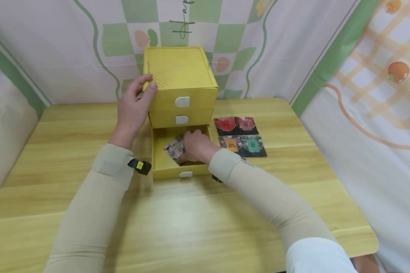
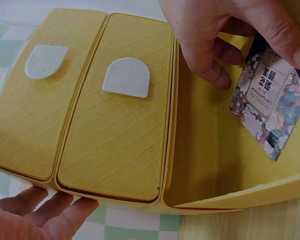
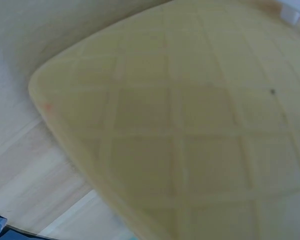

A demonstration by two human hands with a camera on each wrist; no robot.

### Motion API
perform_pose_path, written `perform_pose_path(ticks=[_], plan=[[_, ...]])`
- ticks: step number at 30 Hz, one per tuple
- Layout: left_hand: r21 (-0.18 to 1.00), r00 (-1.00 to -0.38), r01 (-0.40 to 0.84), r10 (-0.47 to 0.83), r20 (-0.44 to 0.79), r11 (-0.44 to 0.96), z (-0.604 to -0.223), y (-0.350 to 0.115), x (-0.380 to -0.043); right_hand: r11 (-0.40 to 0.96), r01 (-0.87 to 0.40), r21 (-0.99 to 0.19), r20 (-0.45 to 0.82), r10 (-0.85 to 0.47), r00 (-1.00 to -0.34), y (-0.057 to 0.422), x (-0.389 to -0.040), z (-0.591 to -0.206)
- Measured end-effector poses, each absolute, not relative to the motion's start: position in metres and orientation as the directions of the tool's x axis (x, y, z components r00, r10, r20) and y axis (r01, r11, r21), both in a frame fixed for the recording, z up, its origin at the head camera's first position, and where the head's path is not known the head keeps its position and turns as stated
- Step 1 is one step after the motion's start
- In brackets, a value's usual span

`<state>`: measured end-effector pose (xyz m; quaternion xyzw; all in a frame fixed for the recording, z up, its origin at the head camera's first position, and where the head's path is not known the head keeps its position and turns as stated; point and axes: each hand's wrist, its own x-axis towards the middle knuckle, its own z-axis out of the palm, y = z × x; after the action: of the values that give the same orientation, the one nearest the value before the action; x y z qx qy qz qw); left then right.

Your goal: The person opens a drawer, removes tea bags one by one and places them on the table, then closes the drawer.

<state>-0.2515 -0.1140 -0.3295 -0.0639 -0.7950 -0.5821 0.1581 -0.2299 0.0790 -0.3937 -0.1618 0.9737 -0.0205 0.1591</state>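
A yellow three-drawer box stands on the table, its bottom drawer pulled out. My left hand rests against the box's left side, thumb at the upper front corner; the left wrist view shows its fingers laid along the side wall. Inside the drawer, my right hand pinches a flat floral-printed sachet, its thumb on the printed face. The sachet lies tilted, one corner pointing toward the drawer front. The right wrist view holds only the blurred, diamond-patterned drawer front, with no hand visible.
Right of the box, several sachets lie on the table in two rows, among them a red one and a green-labelled one. White tabs mark the drawer fronts. A printed curtain hangs behind the wooden table.
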Motion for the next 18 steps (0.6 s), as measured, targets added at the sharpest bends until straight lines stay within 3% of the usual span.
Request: perform_pose_path(ticks=[10,18], plan=[[0.903,-0.941,0.289,-0.080,0.329,0.319,-0.331,-0.114,-0.252,0.939,-0.309,-0.153,-0.317,-0.343,-0.884,0.083,-0.234,-0.394],[0.906,-0.943,0.282,-0.083,0.322,0.314,-0.330,-0.114,-0.250,0.903,-0.384,-0.193,-0.290,-0.426,-0.857,0.091,-0.235,-0.383]])
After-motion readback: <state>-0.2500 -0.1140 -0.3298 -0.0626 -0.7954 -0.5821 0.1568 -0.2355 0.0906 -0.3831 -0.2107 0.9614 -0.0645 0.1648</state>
